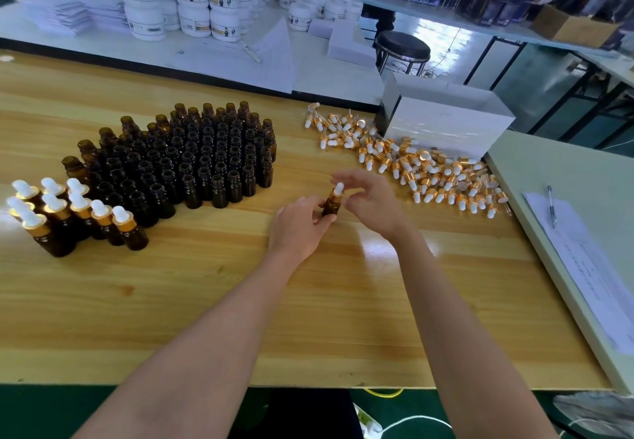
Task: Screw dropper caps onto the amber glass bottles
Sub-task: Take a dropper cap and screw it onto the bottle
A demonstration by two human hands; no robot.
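My left hand [297, 229] grips an amber glass bottle [332, 206] by its body, upright, just above the wooden table [308, 301]. A dropper cap [338, 190] with a white bulb and gold collar sits on the bottle's neck. My right hand [368, 198] hovers around that cap, fingers curled beside the bulb. Several open amber bottles [192, 160] stand packed together at centre left. Several capped bottles [72, 215] stand at the far left. A pile of loose dropper caps [411, 164] lies to the right.
A white cardboard box [446, 119] stands behind the cap pile. A paper sheet with a pen [551, 205] lies on the pale table to the right. White jars [192, 3] are stacked on the far bench, and a black stool [402, 48] stands beyond.
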